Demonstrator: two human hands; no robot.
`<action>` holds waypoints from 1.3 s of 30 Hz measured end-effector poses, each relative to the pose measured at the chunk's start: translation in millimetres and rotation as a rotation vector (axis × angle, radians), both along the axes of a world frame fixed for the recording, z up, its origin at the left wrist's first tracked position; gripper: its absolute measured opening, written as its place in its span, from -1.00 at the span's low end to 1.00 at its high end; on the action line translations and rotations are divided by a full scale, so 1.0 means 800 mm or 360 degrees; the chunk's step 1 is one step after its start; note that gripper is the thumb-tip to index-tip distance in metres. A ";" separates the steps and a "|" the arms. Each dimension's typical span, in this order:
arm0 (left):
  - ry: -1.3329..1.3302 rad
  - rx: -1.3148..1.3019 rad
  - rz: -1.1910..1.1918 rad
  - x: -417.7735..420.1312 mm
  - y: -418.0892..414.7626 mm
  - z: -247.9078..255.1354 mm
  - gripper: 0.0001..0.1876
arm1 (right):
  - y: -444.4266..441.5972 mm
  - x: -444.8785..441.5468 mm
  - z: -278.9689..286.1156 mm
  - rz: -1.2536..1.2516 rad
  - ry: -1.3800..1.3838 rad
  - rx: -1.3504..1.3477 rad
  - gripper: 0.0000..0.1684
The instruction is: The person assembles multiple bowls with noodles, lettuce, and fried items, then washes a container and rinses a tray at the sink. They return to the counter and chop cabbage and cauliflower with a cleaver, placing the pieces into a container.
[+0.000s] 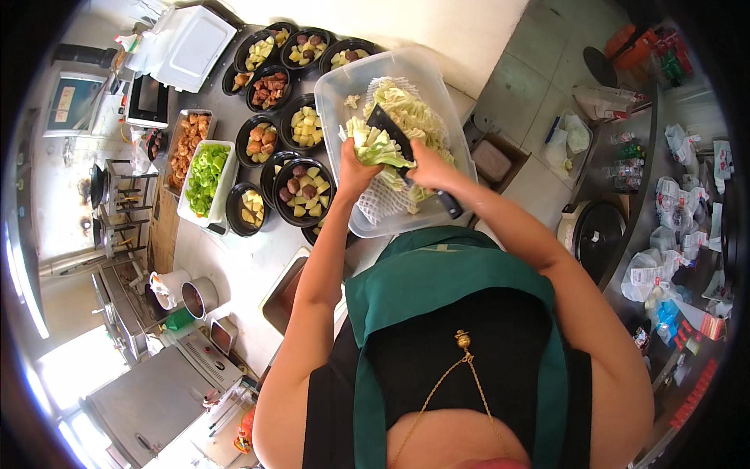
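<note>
My left hand (358,170) grips a bunch of pale green cabbage leaves (375,142) over a translucent plastic tub (337,82). My right hand (430,167) is closed around a dark-bladed kitchen knife (387,124), fingers high up by the blade. The knife's black handle (449,204) sticks out below that hand, towards me. Blade and leaves meet between my two hands; whether the edge is cutting into them cannot be seen. More cabbage (430,114) is heaped in the tub behind the knife. White foam netting (384,202) lies under part of it.
Several black bowls crowd the counter left of the tub, some with potato chunks (306,128), one with browned meat (269,88). Beyond them stand a white container of green peppers (183,205) and a metal tray of fried pieces (187,143). A cardboard box (510,155) sits right of the tub.
</note>
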State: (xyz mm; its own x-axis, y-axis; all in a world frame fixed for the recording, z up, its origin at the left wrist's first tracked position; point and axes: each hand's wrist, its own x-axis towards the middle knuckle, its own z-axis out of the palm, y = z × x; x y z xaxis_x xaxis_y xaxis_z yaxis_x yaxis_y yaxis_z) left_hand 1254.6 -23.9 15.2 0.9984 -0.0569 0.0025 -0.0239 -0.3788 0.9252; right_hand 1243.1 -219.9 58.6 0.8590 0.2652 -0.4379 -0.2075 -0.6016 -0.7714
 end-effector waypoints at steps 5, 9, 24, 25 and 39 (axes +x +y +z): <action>0.0087 -0.0110 0.0103 -0.003 0.008 -0.004 -0.41 | -0.002 0.000 0.020 -0.0082 0.0148 0.0140 -0.51; 0.0295 -0.0591 0.0241 0.000 -0.004 0.034 -0.46 | -0.047 0.006 0.024 -0.0288 -0.0083 0.0013 -0.48; 0.0600 -0.0547 0.0891 0.006 -0.061 0.034 -0.43 | -0.023 -0.041 0.025 -0.0210 -0.0406 -0.0201 -0.53; 0.0590 -0.0516 0.0887 0.007 -0.062 0.032 -0.42 | -0.023 -0.039 0.025 -0.0251 -0.0255 -0.0110 -0.54; 0.0759 -0.0794 0.0986 0.020 -0.053 0.026 -0.55 | 0.024 0.001 -0.021 -0.0377 -0.0048 0.0070 -0.54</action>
State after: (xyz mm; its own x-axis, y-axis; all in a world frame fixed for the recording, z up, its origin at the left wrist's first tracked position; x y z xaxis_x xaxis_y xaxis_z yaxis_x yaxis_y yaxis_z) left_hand 1270.3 -66.2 35.7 0.7518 0.3845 -0.5356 0.4748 0.2480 0.8444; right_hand 1244.3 -200.5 41.5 0.9121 0.0731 -0.4035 -0.3150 -0.5049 -0.8036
